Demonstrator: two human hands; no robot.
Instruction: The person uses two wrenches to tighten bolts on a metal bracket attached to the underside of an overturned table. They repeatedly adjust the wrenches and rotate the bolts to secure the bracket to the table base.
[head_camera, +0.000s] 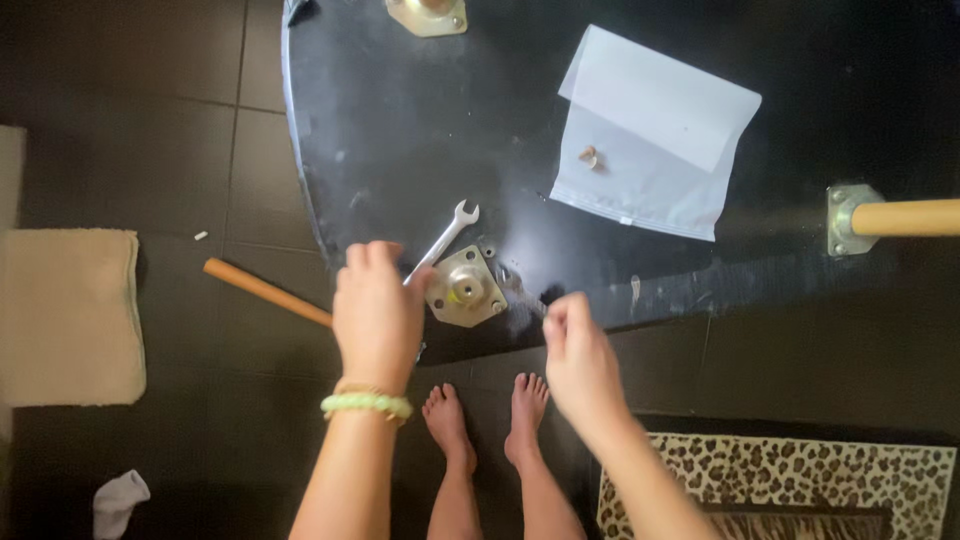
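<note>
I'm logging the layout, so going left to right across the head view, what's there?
Beige mat → loose wooden leg → left hand → metal plate → right hand → plastic bag → attached leg.

Black tabletop (420, 120), underside up on dark tiled floor (150, 130) — bears wrench (445, 240), metal mounting plate (465, 287), white bag (650, 140) — possibly holding screws.

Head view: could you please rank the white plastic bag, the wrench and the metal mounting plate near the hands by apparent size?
1. white plastic bag
2. wrench, longer but thin, partly hidden
3. metal mounting plate, similar overall; order unsure
</note>
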